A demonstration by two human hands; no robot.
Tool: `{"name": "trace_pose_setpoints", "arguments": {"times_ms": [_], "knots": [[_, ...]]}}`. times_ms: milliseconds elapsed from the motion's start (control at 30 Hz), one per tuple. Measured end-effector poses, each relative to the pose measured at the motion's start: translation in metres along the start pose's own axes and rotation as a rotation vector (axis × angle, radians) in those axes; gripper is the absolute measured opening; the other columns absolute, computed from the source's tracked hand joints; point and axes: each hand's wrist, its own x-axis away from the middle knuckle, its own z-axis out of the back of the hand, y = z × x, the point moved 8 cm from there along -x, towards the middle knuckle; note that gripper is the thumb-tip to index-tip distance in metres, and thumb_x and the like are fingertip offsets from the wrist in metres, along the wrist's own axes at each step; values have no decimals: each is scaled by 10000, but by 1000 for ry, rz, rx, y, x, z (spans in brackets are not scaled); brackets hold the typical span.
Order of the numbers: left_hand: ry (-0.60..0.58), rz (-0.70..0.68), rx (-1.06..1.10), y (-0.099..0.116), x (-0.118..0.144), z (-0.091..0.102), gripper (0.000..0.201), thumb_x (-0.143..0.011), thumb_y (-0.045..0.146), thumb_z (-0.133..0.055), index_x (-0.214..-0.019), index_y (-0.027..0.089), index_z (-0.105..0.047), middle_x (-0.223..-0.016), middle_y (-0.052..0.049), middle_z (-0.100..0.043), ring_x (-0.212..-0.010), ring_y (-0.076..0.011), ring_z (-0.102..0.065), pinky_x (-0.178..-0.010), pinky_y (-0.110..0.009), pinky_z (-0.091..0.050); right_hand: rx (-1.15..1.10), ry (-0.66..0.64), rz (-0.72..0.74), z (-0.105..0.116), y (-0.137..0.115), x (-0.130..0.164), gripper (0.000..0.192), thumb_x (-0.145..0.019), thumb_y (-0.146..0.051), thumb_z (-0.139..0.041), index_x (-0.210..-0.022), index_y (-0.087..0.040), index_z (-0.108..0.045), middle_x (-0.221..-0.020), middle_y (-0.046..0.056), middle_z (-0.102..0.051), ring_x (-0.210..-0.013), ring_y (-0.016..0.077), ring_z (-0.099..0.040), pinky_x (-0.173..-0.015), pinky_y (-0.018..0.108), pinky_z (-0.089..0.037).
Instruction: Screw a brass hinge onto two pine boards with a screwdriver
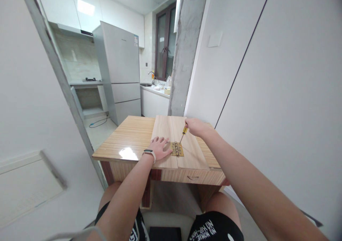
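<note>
Two pale wooden boards (163, 127) lie side by side on the desk, joined across their seam by a brass hinge (176, 149). My left hand (161, 149) rests flat on the left board with fingers spread, its thumb at the hinge's left edge. In my right hand (197, 127) is a screwdriver (184, 129) with a yellow and black handle, gripped at the top end. It leans slightly, its tip down at the upper right part of the hinge. Whether a screw sits under the tip is too small to tell.
The glossy wood-grain desk (120, 137) has a front drawer with a handle (192, 178). A white wall (280, 91) stands close on the right. Beyond the desk are a grey refrigerator (123, 59) and a counter with a sink (146, 85).
</note>
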Motion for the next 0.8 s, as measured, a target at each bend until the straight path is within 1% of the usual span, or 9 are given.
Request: {"name": "trace_pose_setpoints", "arguments": {"times_ms": [233, 367, 500, 567, 700, 800], "knots": [[8, -7, 0, 0, 0, 0, 810, -854, 832, -373, -1523, 377, -401, -1532, -57, -468, -1411, -368, -351, -1159, -543, -266, 60, -49, -66, 4, 0, 5, 372, -1020, -398, -492, -1229, -138, -658, -1196, 195, -703, -1143, 273, -658, -943, 338, -471], [0, -1, -4, -1, 0, -1, 808, -854, 829, -378, -1527, 383, -391, -1540, -52, -459, -1417, -366, -344, -1163, -543, -259, 62, -42, -79, 4, 0, 4, 359, -1023, -370, -466, -1184, -131, -681, -1175, 197, -709, -1111, 278, -669, -907, 338, -483], [2, -5, -4, -1, -1, -2, 820, -854, 837, -365, -1529, 373, -392, -1534, -58, -464, -1416, -371, -344, -1160, -549, -264, 36, 16, -109, 2, 2, 1, 310, -1021, -318, -474, -1138, -133, -693, -1149, 184, -715, -1081, 256, -670, -879, 306, -472], [2, -6, -5, 0, -2, -2, 828, -850, 843, -363, -1529, 369, -394, -1531, -60, -466, -1413, -374, -346, -1157, -550, -270, 10, 56, -92, 0, 2, 1, 277, -1021, -285, -479, -1117, -147, -698, -1133, 164, -717, -1070, 236, -665, -885, 291, -456], [-5, -3, -9, -1, -2, -3, 837, -847, 849, -355, -1533, 371, -385, -1528, -58, -466, -1412, -375, -343, -1160, -549, -269, -49, 132, 19, -2, -2, 1, 235, -1004, -187, -486, -1122, -175, -689, -1102, 120, -717, -1037, 210, -658, -870, 275, -441], [2, -7, -12, -1, -2, -3, 833, -849, 847, -354, -1535, 375, -381, -1530, -56, -465, -1406, -372, -350, -1158, -546, -271, -80, 125, 61, -4, 0, 0, 251, -978, -131, -506, -1148, -178, -685, -1121, 121, -712, -1062, 215, -649, -889, 276, -431]]}}
